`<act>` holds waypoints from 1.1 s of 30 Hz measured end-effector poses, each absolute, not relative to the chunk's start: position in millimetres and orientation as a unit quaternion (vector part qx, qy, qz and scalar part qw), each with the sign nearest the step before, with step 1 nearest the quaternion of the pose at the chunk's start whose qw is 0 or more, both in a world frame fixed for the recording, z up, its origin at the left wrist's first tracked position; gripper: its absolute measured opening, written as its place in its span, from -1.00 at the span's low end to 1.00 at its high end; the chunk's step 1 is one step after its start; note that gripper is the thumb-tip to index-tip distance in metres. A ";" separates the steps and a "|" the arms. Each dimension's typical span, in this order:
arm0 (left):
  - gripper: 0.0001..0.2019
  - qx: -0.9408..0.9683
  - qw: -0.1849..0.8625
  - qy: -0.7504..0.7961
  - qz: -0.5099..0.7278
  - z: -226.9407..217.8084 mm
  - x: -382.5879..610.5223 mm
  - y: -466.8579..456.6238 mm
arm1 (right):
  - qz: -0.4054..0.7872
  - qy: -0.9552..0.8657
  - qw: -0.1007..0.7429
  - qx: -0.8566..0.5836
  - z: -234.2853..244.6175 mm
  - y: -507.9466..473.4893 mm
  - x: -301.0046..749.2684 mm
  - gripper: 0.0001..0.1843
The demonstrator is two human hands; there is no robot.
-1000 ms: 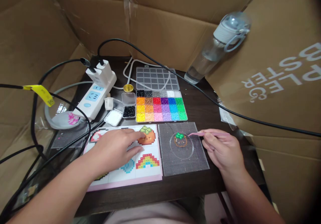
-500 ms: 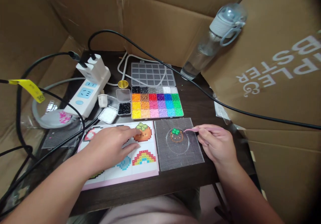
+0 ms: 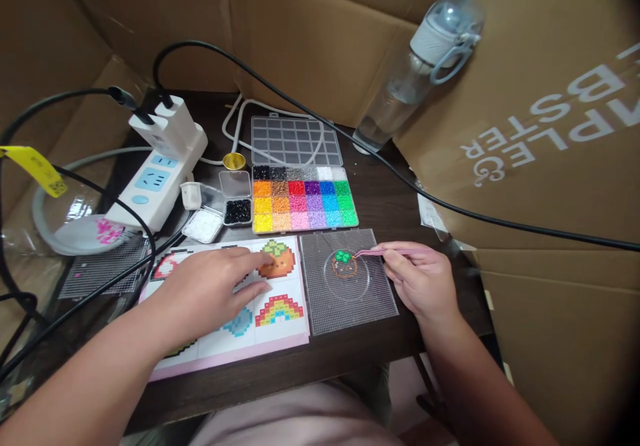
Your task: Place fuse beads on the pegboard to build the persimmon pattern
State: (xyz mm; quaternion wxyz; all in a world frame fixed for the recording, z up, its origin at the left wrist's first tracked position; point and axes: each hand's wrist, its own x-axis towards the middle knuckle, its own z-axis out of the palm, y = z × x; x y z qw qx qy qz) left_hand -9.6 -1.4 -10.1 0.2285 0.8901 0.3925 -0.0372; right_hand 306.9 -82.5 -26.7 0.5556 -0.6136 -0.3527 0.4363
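Observation:
My right hand pinches pink tweezers. Their tips reach the upper right edge of a small bead design, which has green leaves and a brown-orange outline. The design sits on a clear pegboard; whether a bead is between the tips is too small to tell. My left hand lies over a printed pattern sheet, fingers apart, holding nothing. Its index finger touches the picture of an orange fruit with a green top. A rainbow picture shows below that.
Behind the pegboard is a compartment box of coloured beads, its lid folded back. Small boxes hold black beads and white beads. A power strip, a water bottle and a black cable surround the work area.
The whole view has shifted a little, so things appear farther left. The tweezer tips have come slightly closer to the design's edge. My left index finger stays on the orange fruit picture.

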 end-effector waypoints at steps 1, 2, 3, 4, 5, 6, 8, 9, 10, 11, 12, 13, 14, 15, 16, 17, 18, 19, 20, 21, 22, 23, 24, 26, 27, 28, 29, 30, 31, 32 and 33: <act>-0.66 0.890 0.228 0.393 -0.035 -10.0 -9.5 -1.5 | 0.434 -0.357 0.552 -0.616 -27.4 -82.5 307.3 -0.81; -0.66 0.890 0.228 0.392 -0.033 -10.0 -9.5 -1.6 | 0.433 -0.362 0.549 -0.617 -27.9 -82.7 307.6 -0.82; -0.65 0.890 0.229 0.393 -0.033 -10.2 -9.5 -1.5 | 0.431 -0.368 0.546 -0.617 -28.3 -82.8 308.0 -0.82; -0.65 0.890 0.230 0.393 -0.034 -10.4 -9.6 -1.5 | 0.427 -0.373 0.543 -0.619 -28.6 -83.0 308.2 -0.82; -0.65 0.889 0.232 0.393 -0.034 -10.7 -9.6 -1.4 | 0.422 -0.378 0.540 -0.622 -28.9 -83.2 308.5 -0.82; -0.65 0.889 0.233 0.393 -0.035 -10.8 -9.6 -1.3 | 0.415 -0.383 0.537 -0.627 -29.2 -83.5 308.8 -0.82; -0.65 0.888 0.234 0.394 -0.035 -10.9 -9.7 -1.2 | 0.403 -0.391 0.530 -0.635 -30.3 -84.2 309.6 -0.82; -0.66 0.888 0.234 0.395 -0.035 -10.8 -9.6 -1.2 | 0.399 -0.395 0.527 -0.638 -31.0 -84.6 310.2 -0.82; -0.66 0.887 0.234 0.395 -0.036 -10.6 -9.6 -1.3 | 0.396 -0.399 0.523 -0.641 -31.9 -85.1 310.9 -0.81; -0.66 0.887 0.235 0.396 -0.037 -10.4 -9.6 -1.4 | 0.393 -0.404 0.517 -0.644 -32.7 -85.5 311.6 -0.81; -0.66 0.887 0.236 0.396 -0.036 -10.3 -9.6 -1.5 | 0.390 -0.411 0.511 -0.647 -33.4 -85.8 312.3 -0.81; -0.66 0.887 0.236 0.396 -0.036 -10.2 -9.6 -1.6 | 0.387 -0.416 0.506 -0.650 -33.9 -86.0 312.8 -0.80; -0.67 0.887 0.237 0.395 -0.036 -10.3 -9.7 -1.6 | 0.385 -0.418 0.504 -0.651 -34.1 -86.1 313.0 -0.80; -0.67 0.887 0.238 0.395 -0.035 -10.4 -9.8 -1.5 | 0.387 -0.417 0.506 -0.649 -33.9 -86.0 313.0 -0.80; -0.67 0.887 0.237 0.394 -0.034 -10.6 -9.9 -1.4 | 0.392 -0.411 0.512 -0.644 -33.4 -85.7 312.8 -0.80; -0.67 0.888 0.236 0.393 -0.035 -10.7 -9.9 -1.2 | 0.400 -0.404 0.520 -0.638 -32.6 -85.2 312.3 -0.80; -0.67 0.888 0.235 0.392 -0.036 -10.8 -9.9 -1.1 | 0.409 -0.396 0.528 -0.630 -31.6 -84.6 311.7 -0.80; -0.67 0.889 0.234 0.392 -0.038 -10.8 -9.8 -1.0 | 0.417 -0.389 0.534 -0.624 -30.6 -84.0 311.0 -0.79; -0.66 0.889 0.233 0.392 -0.039 -10.8 -9.7 -1.0 | 0.422 -0.383 0.539 -0.620 -29.6 -83.4 310.3 -0.79; -0.66 0.889 0.233 0.393 -0.040 -10.7 -9.5 -1.0 | 0.425 -0.380 0.543 -0.617 -28.8 -82.9 309.8 -0.79; -0.66 0.888 0.232 0.394 -0.040 -10.5 -9.3 -1.1 | 0.427 -0.377 0.545 -0.615 -28.3 -82.5 309.4 -0.78; -0.65 0.888 0.233 0.395 -0.039 -10.2 -9.1 -1.2 | 0.426 -0.376 0.547 -0.614 -28.2 -82.5 309.3 -0.78; -0.65 0.887 0.234 0.396 -0.039 -10.0 -8.9 -1.3 | 0.425 -0.377 0.547 -0.615 -28.4 -82.7 309.5 -0.79; -0.64 0.887 0.236 0.395 -0.041 -9.6 -8.9 -1.4 | 0.421 -0.386 0.541 -0.617 -29.7 -83.7 310.8 -0.79; -0.64 0.887 0.236 0.394 -0.041 -9.5 -9.0 -1.5 | 0.418 -0.394 0.535 -0.620 -30.7 -84.5 311.8 -0.80; -0.64 0.888 0.237 0.393 -0.040 -9.5 -9.2 -1.5 | 0.417 -0.402 0.527 -0.622 -31.8 -85.3 312.9 -0.80; -0.64 0.888 0.237 0.392 -0.037 -9.7 -9.4 -1.5 | 0.415 -0.412 0.519 -0.623 -33.0 -86.2 314.2 -0.81; -0.64 0.889 0.235 0.392 -0.033 -9.9 -9.6 -1.6 | 0.412 -0.422 0.511 -0.625 -34.2 -87.0 315.5 -0.81; -0.64 0.890 0.233 0.392 -0.029 -10.1 -9.8 -1.7 | 0.406 -0.431 0.505 -0.628 -35.4 -87.7 316.8 -0.80; -0.64 0.891 0.229 0.391 -0.026 -10.4 -9.9 -1.8 | 0.400 -0.439 0.498 -0.632 -36.5 -88.4 318.0 -0.80; -0.64 0.892 0.226 0.391 -0.025 -10.6 -10.0 -1.9 | 0.394 -0.444 0.493 -0.637 -37.5 -88.9 318.9 -0.80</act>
